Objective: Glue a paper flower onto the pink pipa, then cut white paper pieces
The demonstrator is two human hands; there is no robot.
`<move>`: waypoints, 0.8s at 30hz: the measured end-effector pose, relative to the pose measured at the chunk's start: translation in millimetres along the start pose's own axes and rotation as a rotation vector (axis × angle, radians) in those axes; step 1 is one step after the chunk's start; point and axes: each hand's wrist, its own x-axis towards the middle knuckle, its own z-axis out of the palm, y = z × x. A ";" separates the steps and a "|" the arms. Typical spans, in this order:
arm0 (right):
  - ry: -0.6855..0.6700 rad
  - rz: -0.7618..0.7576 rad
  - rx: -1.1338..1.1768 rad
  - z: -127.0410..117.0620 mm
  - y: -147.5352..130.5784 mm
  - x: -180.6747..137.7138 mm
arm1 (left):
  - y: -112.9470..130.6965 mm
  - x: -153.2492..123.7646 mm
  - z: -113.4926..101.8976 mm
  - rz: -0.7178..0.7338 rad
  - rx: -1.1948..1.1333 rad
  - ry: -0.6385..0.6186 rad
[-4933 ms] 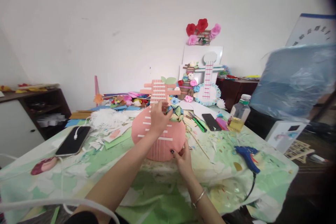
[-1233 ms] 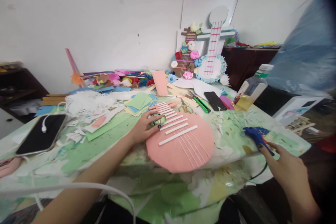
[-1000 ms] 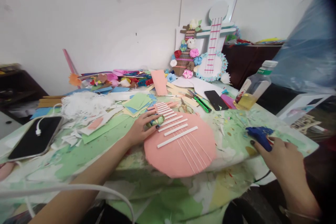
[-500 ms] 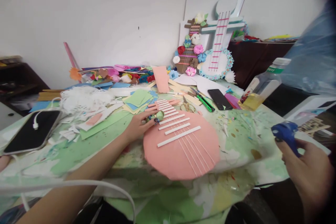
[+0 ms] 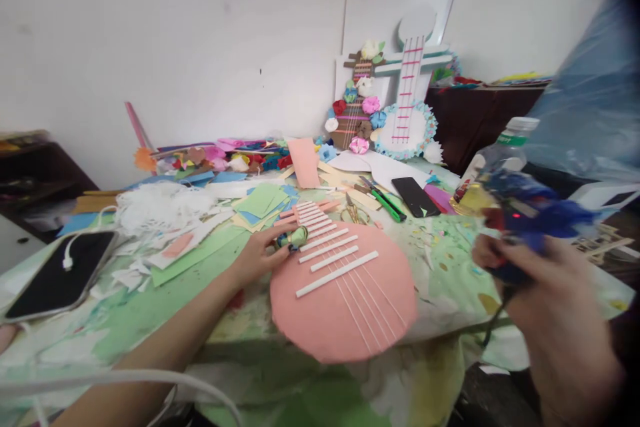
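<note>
A pink paper guitar (image 5: 345,293) with white strips and strings lies flat on the table, its round body hanging over the near edge. My left hand (image 5: 260,255) rests at its left shoulder, fingers pinched on a small green and blue paper flower (image 5: 293,238). My right hand (image 5: 545,293) is raised at the right, blurred by motion, closed round a blue glue gun (image 5: 525,210) whose red light glows.
Paper scraps and coloured sheets (image 5: 260,200) litter the green table cover (image 5: 150,307). A phone on a cable (image 5: 60,273) lies left, another phone (image 5: 415,195) and green cutters (image 5: 385,203) behind. A bottle (image 5: 495,160) stands right. Decorated guitars (image 5: 400,107) lean against the wall.
The pink guitar has gone from upright to flat on the table. My right hand reached for the glue gun on the table, gripped it and lifted it up and leftward.
</note>
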 end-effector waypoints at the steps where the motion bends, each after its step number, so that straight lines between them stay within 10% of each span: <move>1: -0.066 0.086 0.004 12.0 2.0 2.7 | -0.7 -0.7 -0.4 -0.025 -0.027 -0.013; 8: -0.349 0.137 -0.518 55.8 59.1 14.0 | 4.8 1.1 1.7 -0.101 -0.207 0.002; 12: -0.469 0.284 -0.338 58.5 66.8 3.0 | 4.3 2.5 5.4 -0.300 -0.441 0.034; 24: -0.208 0.138 -0.067 68.7 24.3 -35.2 | 7.2 0.1 4.1 -0.309 -0.708 0.096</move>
